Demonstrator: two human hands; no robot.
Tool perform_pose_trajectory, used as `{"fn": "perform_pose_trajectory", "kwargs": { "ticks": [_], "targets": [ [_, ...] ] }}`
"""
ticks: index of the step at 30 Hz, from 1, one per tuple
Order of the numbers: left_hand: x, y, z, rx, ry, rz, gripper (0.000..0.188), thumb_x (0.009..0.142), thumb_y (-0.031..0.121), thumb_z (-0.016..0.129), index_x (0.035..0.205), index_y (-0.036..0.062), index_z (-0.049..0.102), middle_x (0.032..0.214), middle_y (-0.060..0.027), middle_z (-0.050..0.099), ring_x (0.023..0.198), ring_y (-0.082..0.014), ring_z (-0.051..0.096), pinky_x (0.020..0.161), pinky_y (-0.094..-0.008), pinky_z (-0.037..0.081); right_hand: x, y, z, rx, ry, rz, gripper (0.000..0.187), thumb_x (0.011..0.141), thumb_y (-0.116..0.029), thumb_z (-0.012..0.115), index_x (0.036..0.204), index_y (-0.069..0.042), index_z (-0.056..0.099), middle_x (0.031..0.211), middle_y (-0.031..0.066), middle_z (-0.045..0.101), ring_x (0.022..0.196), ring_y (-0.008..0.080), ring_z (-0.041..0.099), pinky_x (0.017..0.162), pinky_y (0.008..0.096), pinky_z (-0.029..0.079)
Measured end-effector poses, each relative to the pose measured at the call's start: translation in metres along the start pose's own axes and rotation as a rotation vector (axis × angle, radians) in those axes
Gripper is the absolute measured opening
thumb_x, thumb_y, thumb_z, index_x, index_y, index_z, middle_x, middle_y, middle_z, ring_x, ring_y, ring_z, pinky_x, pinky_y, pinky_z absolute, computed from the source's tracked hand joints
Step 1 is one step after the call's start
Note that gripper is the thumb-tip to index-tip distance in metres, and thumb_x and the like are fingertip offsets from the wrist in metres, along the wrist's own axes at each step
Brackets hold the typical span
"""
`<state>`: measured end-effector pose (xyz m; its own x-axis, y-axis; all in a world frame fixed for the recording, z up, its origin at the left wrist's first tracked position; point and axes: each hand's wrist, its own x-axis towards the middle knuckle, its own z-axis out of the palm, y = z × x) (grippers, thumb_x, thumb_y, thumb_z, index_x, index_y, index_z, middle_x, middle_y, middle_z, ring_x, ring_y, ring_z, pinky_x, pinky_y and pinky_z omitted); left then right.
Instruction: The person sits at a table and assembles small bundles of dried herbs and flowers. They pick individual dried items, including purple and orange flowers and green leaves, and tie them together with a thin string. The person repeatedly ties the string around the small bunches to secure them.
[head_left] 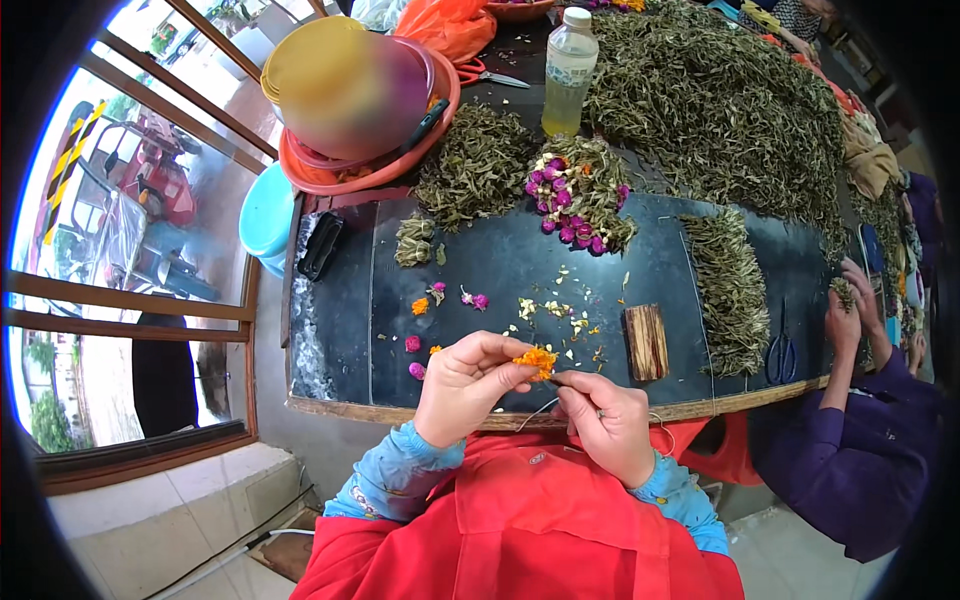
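Note:
Just over the table's front edge, my left hand (468,378) is closed, pinching an orange marigold-like flower (539,361) between thumb and fingertips. Close to the flower's right side, my right hand (610,420) has its thumb and finger pressed together. A small dark tip shows at those fingertips, too small to name. Below the right hand hangs a thin white thread (536,412); its end is hidden. Beyond my hands lie scattered white petals (555,308), a pink-purple blossom (416,371), another orange flower (419,306) and a wooden block (646,342).
Dried leaves form a large heap (715,110), a smaller pile (478,160) and a row of bundles (728,290). A flower-covered cluster (580,195) stands below an upright bottle (570,75). Dark scissors (782,352) lie right, near a co-worker's hands (848,315). Stacked basins (375,182) stand left.

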<state>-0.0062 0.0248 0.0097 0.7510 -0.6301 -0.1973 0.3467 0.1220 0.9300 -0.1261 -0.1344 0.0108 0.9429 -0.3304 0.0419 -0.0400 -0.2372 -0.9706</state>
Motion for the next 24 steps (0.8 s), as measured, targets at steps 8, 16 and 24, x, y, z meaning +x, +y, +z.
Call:
{"fn": "perform_pose_trajectory", "kwargs": {
  "ticks": [8, 16, 24],
  "targets": [
    [0.003, -0.001, 0.003, 0.617, -0.048, 0.53, 0.02, 0.085, -0.011, 0.065, 0.101, -0.0005, 0.07, 0.103, -0.0151, 0.074, 0.098, -0.0249, 0.073, 0.083, -0.032, 0.06, 0.0, -0.003, -0.002, -0.007, -0.01, 0.033, 0.014, 0.093, -0.001, 0.064, 0.105, 0.0, 0.07, 0.079, 0.0106, 0.073, 0.063, 0.0141, 0.071, 0.054, 0.0261, 0.053],
    [0.006, -0.001, 0.005, 0.714, -0.108, 0.7, 0.03, 0.074, -0.011, 0.072, 0.1, 0.0032, 0.07, 0.104, -0.0131, 0.074, 0.094, -0.0272, 0.073, 0.078, -0.0331, 0.06, -0.007, 0.005, 0.0, 0.143, -0.031, 0.134, 0.013, 0.096, -0.004, 0.061, 0.106, 0.001, 0.068, 0.075, 0.006, 0.071, 0.059, 0.0106, 0.068, 0.05, 0.0249, 0.051],
    [0.008, -0.005, 0.004, 0.755, -0.2, 0.655, 0.03, 0.076, -0.004, 0.073, 0.106, 0.0027, 0.069, 0.104, -0.0126, 0.074, 0.093, -0.0283, 0.072, 0.079, -0.036, 0.059, -0.003, 0.01, 0.001, 0.186, -0.048, 0.168, 0.012, 0.101, -0.007, 0.054, 0.105, 0.001, 0.062, 0.075, 0.0053, 0.07, 0.059, 0.0079, 0.063, 0.054, 0.0239, 0.051]
  ]
}}
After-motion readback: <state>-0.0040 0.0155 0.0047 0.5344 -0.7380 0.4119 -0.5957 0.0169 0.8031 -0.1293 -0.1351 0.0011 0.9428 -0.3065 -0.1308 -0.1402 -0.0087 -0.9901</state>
